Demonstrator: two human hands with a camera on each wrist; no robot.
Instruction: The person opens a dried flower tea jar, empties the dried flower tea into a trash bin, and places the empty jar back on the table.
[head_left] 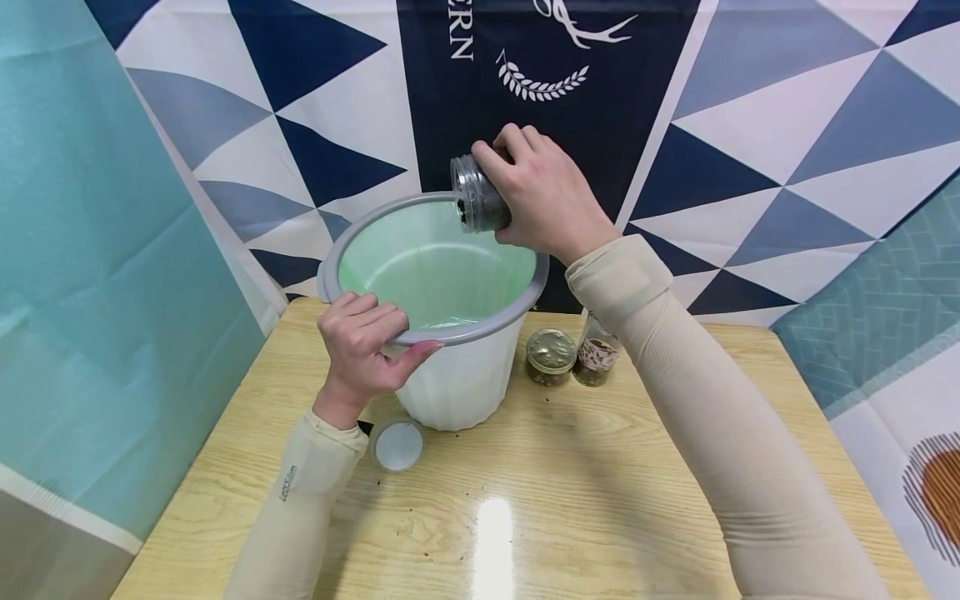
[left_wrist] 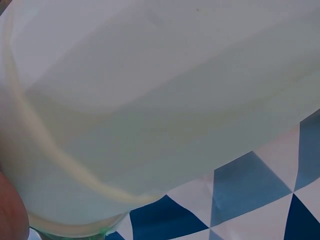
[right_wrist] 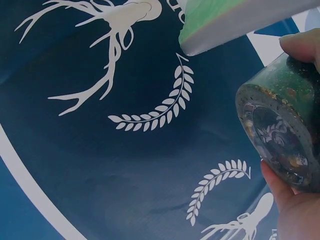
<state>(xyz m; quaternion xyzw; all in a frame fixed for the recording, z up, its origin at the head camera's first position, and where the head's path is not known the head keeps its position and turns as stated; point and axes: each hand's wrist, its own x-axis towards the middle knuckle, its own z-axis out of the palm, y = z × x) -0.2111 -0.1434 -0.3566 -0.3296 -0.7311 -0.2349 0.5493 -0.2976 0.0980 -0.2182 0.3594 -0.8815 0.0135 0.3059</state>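
Note:
A white bucket (head_left: 461, 392) with a grey rim and pale green inside stands on the table. My left hand (head_left: 362, 346) grips its near-left rim, thumb along the outside. In the left wrist view the bucket's pale wall (left_wrist: 150, 100) fills most of the picture. My right hand (head_left: 547, 196) holds a clear jar (head_left: 480, 196) above the far-right rim, tipped on its side with its mouth toward the bucket. Dark stuff shows inside the jar. The right wrist view shows the jar's base (right_wrist: 275, 135), with fingers round its side, close to the bucket rim (right_wrist: 235, 27).
Right of the bucket stand a small jar (head_left: 551, 354) with a gold-coloured top and a clear container (head_left: 597, 354) with a patterned label. A round whitish lid (head_left: 399, 445) lies near the left forearm. Dark crumbs dot the wooden table (head_left: 600, 508). Patterned cloth (head_left: 720, 167) hangs behind.

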